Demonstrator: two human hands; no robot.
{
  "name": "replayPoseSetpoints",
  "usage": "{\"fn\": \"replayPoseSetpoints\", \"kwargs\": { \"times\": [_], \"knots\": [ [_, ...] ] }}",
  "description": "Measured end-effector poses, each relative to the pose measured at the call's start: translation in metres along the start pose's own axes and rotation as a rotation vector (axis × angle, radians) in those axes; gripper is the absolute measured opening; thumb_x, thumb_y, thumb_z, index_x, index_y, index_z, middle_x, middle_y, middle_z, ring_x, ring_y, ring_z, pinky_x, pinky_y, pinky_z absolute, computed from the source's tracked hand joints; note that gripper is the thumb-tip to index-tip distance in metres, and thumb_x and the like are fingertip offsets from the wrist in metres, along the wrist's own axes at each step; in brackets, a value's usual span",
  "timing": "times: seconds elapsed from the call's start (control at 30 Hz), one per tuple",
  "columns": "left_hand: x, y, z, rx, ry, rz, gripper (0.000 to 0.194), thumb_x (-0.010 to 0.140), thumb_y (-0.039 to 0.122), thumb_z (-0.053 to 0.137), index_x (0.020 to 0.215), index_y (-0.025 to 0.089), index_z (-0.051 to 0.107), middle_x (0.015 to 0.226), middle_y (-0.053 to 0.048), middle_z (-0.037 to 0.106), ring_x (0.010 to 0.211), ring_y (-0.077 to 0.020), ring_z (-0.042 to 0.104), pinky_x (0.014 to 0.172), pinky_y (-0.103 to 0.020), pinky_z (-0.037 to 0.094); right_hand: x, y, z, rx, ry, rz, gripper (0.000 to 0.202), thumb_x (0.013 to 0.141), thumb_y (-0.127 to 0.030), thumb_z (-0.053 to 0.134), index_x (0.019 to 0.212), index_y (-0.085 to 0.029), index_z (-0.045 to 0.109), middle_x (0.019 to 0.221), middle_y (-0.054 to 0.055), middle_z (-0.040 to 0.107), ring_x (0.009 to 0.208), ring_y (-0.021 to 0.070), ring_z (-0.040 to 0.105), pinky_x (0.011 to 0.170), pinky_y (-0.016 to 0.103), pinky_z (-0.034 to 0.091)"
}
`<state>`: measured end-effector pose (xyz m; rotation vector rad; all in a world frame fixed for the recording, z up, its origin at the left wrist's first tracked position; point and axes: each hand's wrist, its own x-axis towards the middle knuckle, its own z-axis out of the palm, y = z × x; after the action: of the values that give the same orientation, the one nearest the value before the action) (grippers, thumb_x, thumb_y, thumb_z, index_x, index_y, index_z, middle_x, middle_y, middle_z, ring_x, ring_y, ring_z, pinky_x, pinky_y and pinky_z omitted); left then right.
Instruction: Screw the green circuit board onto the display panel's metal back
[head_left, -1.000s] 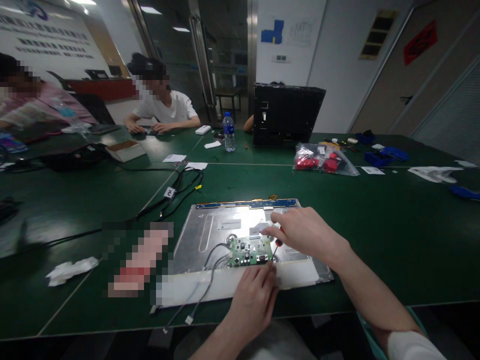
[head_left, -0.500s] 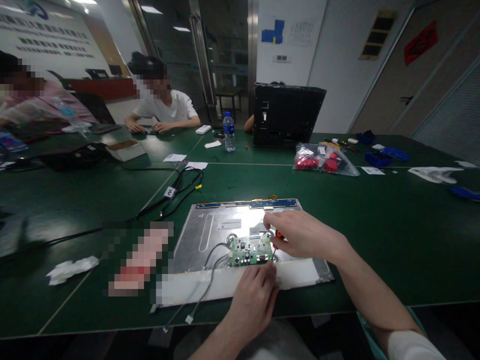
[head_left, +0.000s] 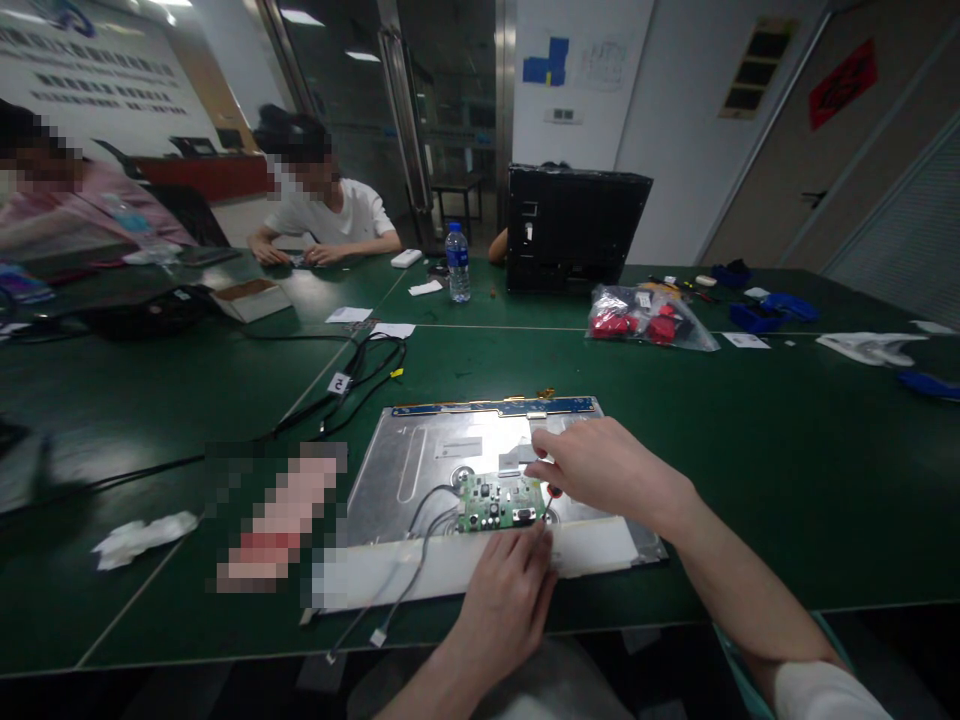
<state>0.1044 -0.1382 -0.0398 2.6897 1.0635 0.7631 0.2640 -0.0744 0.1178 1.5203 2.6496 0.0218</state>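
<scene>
Circuit board [head_left: 496, 496] | just beyond left hand [head_left: 506, 585] | beside right hand [head_left: 600, 462]

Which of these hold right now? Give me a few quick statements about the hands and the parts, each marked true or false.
1. The right hand holds a screwdriver by the circuit board. True.
2. The circuit board lies directly on the table. False: it lies on the metal panel.
3. Thin cables come off the circuit board's left side. True.
4. The left hand holds the water bottle. False: the water bottle stands apart, farther back.
</scene>
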Motion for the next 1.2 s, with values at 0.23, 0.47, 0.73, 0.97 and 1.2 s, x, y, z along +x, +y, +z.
{"fn": "replayPoseSetpoints", "kwargs": {
  "times": [0.23,0.47,0.73,0.97,1.2],
  "knots": [
    [0.000,-0.001,0.000,0.013,-0.011,0.000,0.032,0.089,0.017,0.047,0.120,0.012,0.054,0.121,-0.016,0.058,0.095,-0.0269,0.056,0.082,-0.045,0.052,-0.002,0.004,0.002,0.120,0.037,-0.101,0.027,0.088,-0.026,0.053,0.114,-0.018,0.049,0.079,0.004,0.070,0.069,0.0198,0.064,0.055,0.026,0.031],
    [0.000,0.000,-0.001,0.008,0.004,-0.003,0.033,0.089,0.016,0.047,0.120,0.012,0.054,0.119,-0.016,0.059,0.096,-0.0266,0.056,0.082,-0.045,0.052,-0.004,0.010,-0.001,0.227,0.026,-0.149,0.025,0.087,-0.021,0.054,0.111,-0.019,0.049,0.095,0.005,0.069,0.079,0.0188,0.062,0.060,0.027,0.034],
    [0.000,0.000,-0.001,-0.002,0.007,-0.008,0.033,0.089,0.016,0.047,0.120,0.012,0.053,0.118,-0.015,0.060,0.097,-0.0261,0.056,0.083,-0.044,0.052,-0.005,0.006,-0.003,0.159,-0.004,-0.083,0.025,0.087,-0.032,0.058,0.109,-0.020,0.057,0.086,0.006,0.070,0.075,0.0205,0.064,0.059,0.027,0.036],
    [-0.001,0.000,-0.001,0.008,-0.002,-0.008,0.032,0.089,0.016,0.048,0.120,0.011,0.054,0.119,-0.015,0.059,0.097,-0.0261,0.055,0.084,-0.044,0.052,0.001,0.002,-0.004,0.036,0.012,0.075,0.043,0.097,-0.049,0.035,0.086,-0.020,0.066,0.074,0.006,0.069,0.071,0.0218,0.066,0.058,0.028,0.040],
    [0.000,-0.001,-0.002,0.017,0.004,0.004,0.033,0.089,0.017,0.047,0.120,0.012,0.054,0.118,-0.016,0.060,0.097,-0.0268,0.057,0.082,-0.044,0.052,0.000,0.004,-0.003,0.052,0.022,-0.025,0.019,0.093,-0.031,0.047,0.103,-0.018,0.056,0.081,0.006,0.070,0.073,0.0214,0.066,0.056,0.028,0.036]
  ]
}}
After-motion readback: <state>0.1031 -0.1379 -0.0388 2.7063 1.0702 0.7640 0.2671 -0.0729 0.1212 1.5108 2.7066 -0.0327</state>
